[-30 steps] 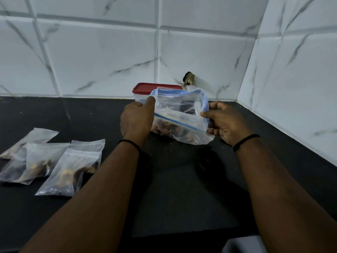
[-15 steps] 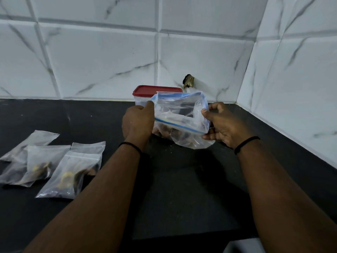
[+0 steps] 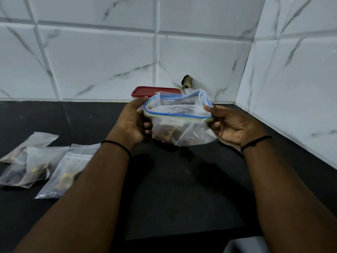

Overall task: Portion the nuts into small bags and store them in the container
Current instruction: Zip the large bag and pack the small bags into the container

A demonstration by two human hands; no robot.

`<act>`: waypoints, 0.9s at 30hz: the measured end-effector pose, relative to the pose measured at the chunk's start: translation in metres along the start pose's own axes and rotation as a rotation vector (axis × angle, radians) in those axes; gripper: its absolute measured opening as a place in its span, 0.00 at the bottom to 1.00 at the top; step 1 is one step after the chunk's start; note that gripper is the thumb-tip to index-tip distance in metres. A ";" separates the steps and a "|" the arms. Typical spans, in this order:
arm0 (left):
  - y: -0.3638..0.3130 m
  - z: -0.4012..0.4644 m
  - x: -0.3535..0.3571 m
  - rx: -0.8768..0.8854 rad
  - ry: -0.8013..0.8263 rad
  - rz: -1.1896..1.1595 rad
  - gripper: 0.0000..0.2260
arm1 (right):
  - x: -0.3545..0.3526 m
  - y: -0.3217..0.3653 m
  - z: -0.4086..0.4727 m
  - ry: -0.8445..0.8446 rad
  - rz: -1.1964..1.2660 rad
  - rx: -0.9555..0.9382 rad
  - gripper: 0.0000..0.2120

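A clear zip bag (image 3: 179,123) with a blue seal strip holds dark nuts at its bottom. It hangs just above the black counter, its mouth gaping wide. My left hand (image 3: 132,123) pinches the bag's left rim and my right hand (image 3: 228,125) pinches the right rim. Behind the bag stands a container with a red lid (image 3: 155,91), lid on, mostly hidden by the bag. Several small clear bags (image 3: 45,165) with nuts inside lie overlapping on the counter at the left.
The black counter (image 3: 182,189) runs to white marble-look tiled walls at the back and right, meeting in a corner. A small dark fitting (image 3: 187,81) sticks out of the back wall behind the container.
The zip bag's mouth has been pulled open wider and its rim tilted toward me. Both hands kept their hold on its sides.
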State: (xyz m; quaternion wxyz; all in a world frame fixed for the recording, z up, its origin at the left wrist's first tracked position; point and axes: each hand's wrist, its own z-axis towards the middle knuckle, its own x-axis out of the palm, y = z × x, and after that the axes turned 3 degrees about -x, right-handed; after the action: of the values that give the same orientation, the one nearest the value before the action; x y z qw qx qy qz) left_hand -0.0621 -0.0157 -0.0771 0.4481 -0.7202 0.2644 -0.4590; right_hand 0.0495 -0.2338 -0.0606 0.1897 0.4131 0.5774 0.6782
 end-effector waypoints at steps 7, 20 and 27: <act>0.000 -0.001 -0.001 -0.126 0.257 -0.026 0.06 | 0.002 -0.003 0.001 -0.058 0.179 0.075 0.11; 0.007 0.001 0.012 0.675 -0.553 0.945 0.07 | -0.002 -0.004 -0.006 -0.837 -1.425 -0.394 0.10; 0.005 -0.005 0.014 0.566 -0.794 1.073 0.08 | -0.004 -0.006 0.000 -0.826 -1.397 -0.421 0.08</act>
State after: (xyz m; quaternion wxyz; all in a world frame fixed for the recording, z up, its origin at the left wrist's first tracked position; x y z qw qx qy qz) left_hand -0.0599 -0.0309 -0.0753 0.8431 -0.4600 0.2696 0.0696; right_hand 0.0506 -0.2356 -0.0672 0.8357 0.1316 0.4460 0.2922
